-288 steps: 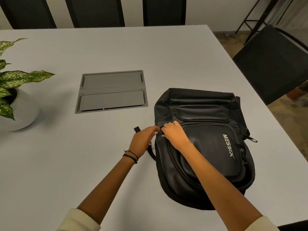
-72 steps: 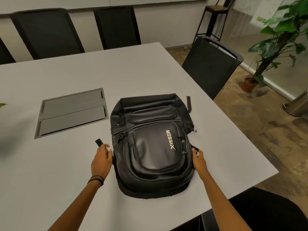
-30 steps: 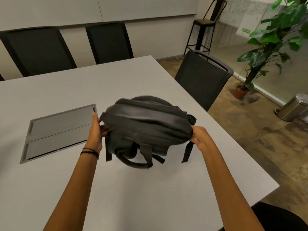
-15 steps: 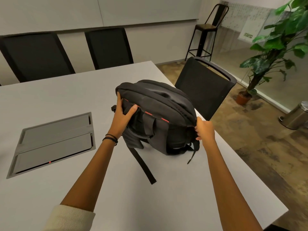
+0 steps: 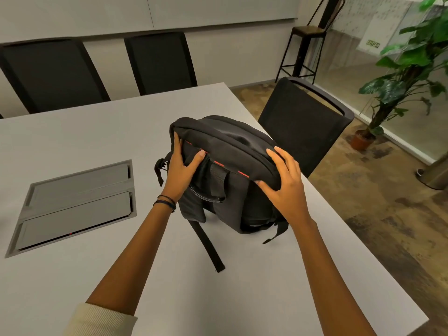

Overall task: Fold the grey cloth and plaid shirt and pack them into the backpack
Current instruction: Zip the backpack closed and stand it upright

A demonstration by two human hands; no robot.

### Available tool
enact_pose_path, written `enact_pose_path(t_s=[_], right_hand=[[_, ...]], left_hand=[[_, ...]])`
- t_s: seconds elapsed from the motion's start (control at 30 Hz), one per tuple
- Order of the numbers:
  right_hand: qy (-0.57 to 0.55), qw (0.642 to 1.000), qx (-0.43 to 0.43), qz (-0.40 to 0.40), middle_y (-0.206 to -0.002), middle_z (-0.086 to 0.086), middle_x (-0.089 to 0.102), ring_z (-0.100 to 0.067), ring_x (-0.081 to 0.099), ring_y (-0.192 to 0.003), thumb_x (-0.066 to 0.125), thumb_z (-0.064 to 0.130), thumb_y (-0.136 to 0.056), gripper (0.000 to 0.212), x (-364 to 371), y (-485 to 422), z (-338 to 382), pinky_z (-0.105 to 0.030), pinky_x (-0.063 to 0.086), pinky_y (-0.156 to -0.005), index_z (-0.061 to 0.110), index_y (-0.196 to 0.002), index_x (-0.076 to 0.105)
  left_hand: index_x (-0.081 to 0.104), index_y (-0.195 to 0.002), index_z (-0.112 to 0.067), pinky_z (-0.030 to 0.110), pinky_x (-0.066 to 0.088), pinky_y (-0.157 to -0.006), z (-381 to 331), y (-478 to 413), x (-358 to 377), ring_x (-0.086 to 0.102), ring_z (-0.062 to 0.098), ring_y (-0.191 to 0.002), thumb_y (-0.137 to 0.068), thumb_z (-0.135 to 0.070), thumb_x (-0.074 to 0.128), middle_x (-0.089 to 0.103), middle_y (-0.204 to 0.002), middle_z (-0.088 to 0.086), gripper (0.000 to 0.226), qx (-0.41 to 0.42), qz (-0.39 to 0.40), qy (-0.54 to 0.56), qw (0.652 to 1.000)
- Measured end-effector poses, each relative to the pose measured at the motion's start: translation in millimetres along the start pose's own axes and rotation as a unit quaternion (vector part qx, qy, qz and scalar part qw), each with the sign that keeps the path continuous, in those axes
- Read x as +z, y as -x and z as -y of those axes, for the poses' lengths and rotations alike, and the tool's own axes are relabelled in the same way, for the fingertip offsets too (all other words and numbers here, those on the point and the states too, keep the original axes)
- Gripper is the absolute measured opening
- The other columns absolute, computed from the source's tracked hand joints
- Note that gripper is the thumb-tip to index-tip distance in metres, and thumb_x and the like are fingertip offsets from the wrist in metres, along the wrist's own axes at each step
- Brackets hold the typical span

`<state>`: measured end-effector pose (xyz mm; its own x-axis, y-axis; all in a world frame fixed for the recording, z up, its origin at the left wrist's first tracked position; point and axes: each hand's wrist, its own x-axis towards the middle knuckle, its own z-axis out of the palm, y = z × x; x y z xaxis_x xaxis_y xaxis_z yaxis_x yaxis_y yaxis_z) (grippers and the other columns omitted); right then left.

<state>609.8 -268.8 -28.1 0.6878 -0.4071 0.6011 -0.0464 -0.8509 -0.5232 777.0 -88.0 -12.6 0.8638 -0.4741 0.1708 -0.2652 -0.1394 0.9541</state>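
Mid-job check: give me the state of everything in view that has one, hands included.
backpack: upright on the table, strap side toward the person, no opening showing.
left hand: grips the backpack's top left corner.
right hand: grips its top right edge, fingers spread over the top.
shoulder strap: trails loose on the table.
cable hatch: both lids closed.
grey cloth, plaid shirt: not in view.

Counted: one black fabric backpack (image 5: 230,141), two bare hands (image 5: 180,170) (image 5: 284,187), three black mesh chairs (image 5: 53,76) (image 5: 161,63) (image 5: 300,127), one tall metal stool (image 5: 306,40).
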Motion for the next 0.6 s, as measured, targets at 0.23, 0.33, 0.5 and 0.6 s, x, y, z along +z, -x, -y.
enact_pose_path(t_s=[0.23, 0.33, 0.5, 0.6], right_hand=[[-0.070, 0.993, 0.068, -0.061, -0.104, -0.020, 0.067, -0.033, 0.064, -0.095, 0.060, 0.021, -0.087, 0.033, 14, -23, -2, -0.041, 0.052, -0.087, -0.002, -0.112, 0.063], [-0.083, 0.986, 0.126, -0.071, -0.102, -0.017, 0.068, -0.026, 0.064, -0.094, 0.060, 0.014, -0.089, 0.028, 11, -43, -1, -0.026, 0.048, -0.085, 0.000, -0.113, 0.063], [-0.112, 0.972, 0.177, -0.102, -0.107, -0.012, 0.068, -0.007, 0.057, -0.093, 0.058, 0.013, -0.090, 0.029, 10, -70, -8, 0.007, 0.035, -0.074, 0.003, -0.117, 0.062], [-0.109, 0.971, 0.177, -0.118, -0.109, -0.013, 0.067, -0.005, 0.054, -0.094, 0.058, 0.011, -0.090, 0.030, 10, -80, -15, 0.010, 0.033, -0.073, 0.001, -0.118, 0.060]], left_hand=[[0.016, -0.144, -0.028, 0.029, 0.011, -0.118, 43, 51, 42, 0.012, 0.003, -0.141, -0.092, -0.031, 0.027, 0.013, -0.152, -0.015, 0.053, 0.030, -0.203, 0.002, 0.979], [0.001, -0.143, -0.035, 0.031, 0.003, -0.118, 75, 76, 73, -0.003, 0.005, -0.143, -0.093, -0.041, 0.027, -0.006, -0.153, -0.015, 0.057, -0.007, -0.180, -0.059, 0.982], [-0.008, -0.146, -0.031, 0.035, 0.003, -0.115, 89, 73, 107, -0.010, 0.015, -0.144, -0.096, -0.035, 0.042, -0.024, -0.154, -0.002, 0.071, -0.147, -0.076, -0.008, 0.986], [-0.018, -0.143, -0.034, 0.037, 0.002, -0.115, 83, 55, 115, -0.018, 0.022, -0.143, -0.095, -0.035, 0.043, -0.032, -0.151, 0.003, 0.078, -0.177, -0.035, 0.024, 0.983]])
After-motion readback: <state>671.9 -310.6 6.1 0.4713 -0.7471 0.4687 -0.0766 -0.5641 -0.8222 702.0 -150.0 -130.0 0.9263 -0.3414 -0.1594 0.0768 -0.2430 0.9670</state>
